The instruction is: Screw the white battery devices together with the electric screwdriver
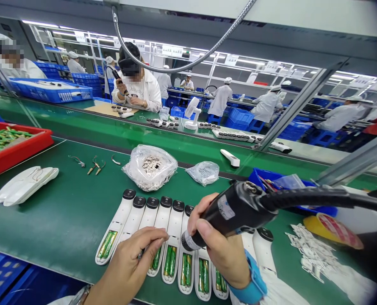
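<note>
A black electric screwdriver (236, 209) is gripped in my right hand (222, 245), its cord running off to the right and its tip pointing down to the left. My left hand (134, 258) is closed in a pinch close to the screwdriver's tip; a small piece seems to be at the fingertips, too small to name. Beneath both hands lies a row of white handheld devices (117, 224) with black heads. Several have uncovered battery bays with green batteries (170, 260). My hands hide parts of the middle devices.
Beyond the row sit a bag of small white parts (150, 169) and a bag of screws (203, 173). A red tray of batteries (39, 146) is at left, near white shells (26, 186). White flat pieces (312, 254) and a blue bin (325, 210) lie right. Co-workers sit across.
</note>
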